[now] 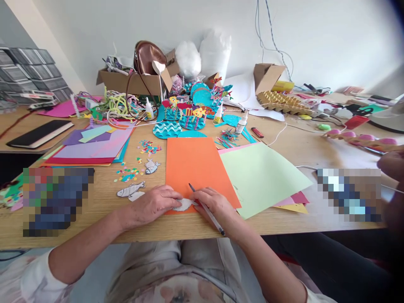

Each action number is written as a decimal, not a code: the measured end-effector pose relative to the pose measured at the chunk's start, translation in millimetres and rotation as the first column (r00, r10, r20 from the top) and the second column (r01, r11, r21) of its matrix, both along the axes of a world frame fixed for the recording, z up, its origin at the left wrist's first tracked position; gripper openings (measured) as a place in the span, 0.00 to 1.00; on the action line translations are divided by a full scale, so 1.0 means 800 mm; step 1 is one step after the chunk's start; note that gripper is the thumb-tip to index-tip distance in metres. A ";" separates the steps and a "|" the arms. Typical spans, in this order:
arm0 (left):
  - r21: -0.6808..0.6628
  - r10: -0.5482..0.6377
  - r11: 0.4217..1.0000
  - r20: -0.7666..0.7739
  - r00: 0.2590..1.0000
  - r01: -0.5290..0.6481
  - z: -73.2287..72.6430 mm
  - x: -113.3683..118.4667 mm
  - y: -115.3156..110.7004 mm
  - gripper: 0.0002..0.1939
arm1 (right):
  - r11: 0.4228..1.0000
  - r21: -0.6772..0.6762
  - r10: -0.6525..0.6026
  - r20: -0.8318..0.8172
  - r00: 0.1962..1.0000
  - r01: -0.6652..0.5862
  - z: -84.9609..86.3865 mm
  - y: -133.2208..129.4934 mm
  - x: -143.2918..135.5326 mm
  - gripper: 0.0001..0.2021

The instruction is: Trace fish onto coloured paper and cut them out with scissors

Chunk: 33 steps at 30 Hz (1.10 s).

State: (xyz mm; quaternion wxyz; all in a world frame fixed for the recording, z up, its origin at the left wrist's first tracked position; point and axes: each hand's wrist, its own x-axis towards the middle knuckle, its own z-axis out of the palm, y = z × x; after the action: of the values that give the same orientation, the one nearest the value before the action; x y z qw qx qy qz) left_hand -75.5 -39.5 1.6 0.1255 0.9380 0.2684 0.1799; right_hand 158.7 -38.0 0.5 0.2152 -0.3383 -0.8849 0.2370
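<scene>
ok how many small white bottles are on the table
3: one bottle left of the blue crafts, a second at their right edge, a third farther right and nearer. More may be hidden in the clutter.

Bright diffuse daylight, soft shadows, wide-angle edge stretching, blurred right edge

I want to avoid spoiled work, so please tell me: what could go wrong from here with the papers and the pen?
The small white cutout might slip on the orange sheet if the left hand and right hand press unevenly. The pen in the right hand could leave a stray mark. The left hand is close to the nearer paper fish, so it may push that aside.
</scene>
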 end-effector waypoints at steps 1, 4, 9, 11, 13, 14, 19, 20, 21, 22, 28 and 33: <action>-0.012 0.003 1.000 0.008 1.000 -0.003 -0.001 -0.001 0.001 0.15 | 1.000 -0.006 0.003 0.004 1.000 -0.003 0.001 0.000 0.000 0.08; -0.056 0.006 0.998 0.025 1.000 -0.005 -0.003 -0.004 0.003 0.15 | 1.000 -0.015 0.009 0.005 1.000 -0.009 0.005 -0.001 0.000 0.09; -0.134 -0.005 0.991 0.023 1.000 0.008 0.000 -0.003 0.010 0.13 | 0.997 -0.079 -0.031 -0.157 0.987 0.019 0.015 -0.006 0.002 0.07; -0.168 -0.016 0.986 0.032 0.999 0.021 0.002 -0.001 0.013 0.12 | 0.974 -0.226 -0.088 -0.245 0.966 0.031 0.020 -0.007 0.005 0.08; -0.198 -0.025 0.980 0.040 0.999 0.033 0.004 0.000 0.017 0.12 | 0.928 -0.372 -0.130 -0.298 0.946 0.010 0.026 -0.007 0.006 0.08; -0.211 -0.028 0.977 0.039 0.999 0.036 0.005 0.000 0.018 0.11 | 0.904 -0.428 -0.136 -0.311 0.941 -0.011 0.029 -0.005 0.006 0.08; -0.252 -0.062 0.966 0.021 0.998 0.065 0.010 0.001 0.024 0.12 | 0.871 -0.491 -0.108 -0.261 0.959 -0.035 0.035 0.004 -0.007 0.05; -0.257 -0.067 0.964 0.023 0.997 0.071 0.012 0.001 0.025 0.11 | 0.881 -0.472 -0.086 -0.242 0.966 -0.040 0.034 0.005 -0.012 0.04; -0.262 -0.072 0.962 0.024 0.997 0.076 0.013 0.002 0.025 0.11 | 0.889 -0.455 -0.061 -0.232 0.971 -0.053 0.033 0.005 -0.016 0.03; -0.266 -0.076 0.961 0.025 0.997 0.080 0.014 0.002 0.026 0.11 | 0.892 -0.445 -0.035 -0.228 0.973 -0.072 0.031 0.005 -0.021 0.03; -0.293 -0.071 0.953 0.026 0.997 0.075 0.016 0.002 0.026 0.13 | 0.930 -0.362 -0.005 -0.170 0.986 -0.058 0.030 0.004 -0.027 0.05; -0.271 -0.056 0.961 0.012 0.998 0.057 0.011 -0.003 0.024 0.15 | 0.971 -0.237 -0.038 -0.163 0.986 -0.002 0.029 0.004 0.010 0.09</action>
State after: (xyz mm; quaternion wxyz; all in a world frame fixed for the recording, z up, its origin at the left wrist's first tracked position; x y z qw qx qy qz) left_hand -77.8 -20.4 10.2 0.2582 0.9189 0.2634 0.1398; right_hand 166.7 -35.1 23.8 0.2486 -0.3488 -0.8261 0.3662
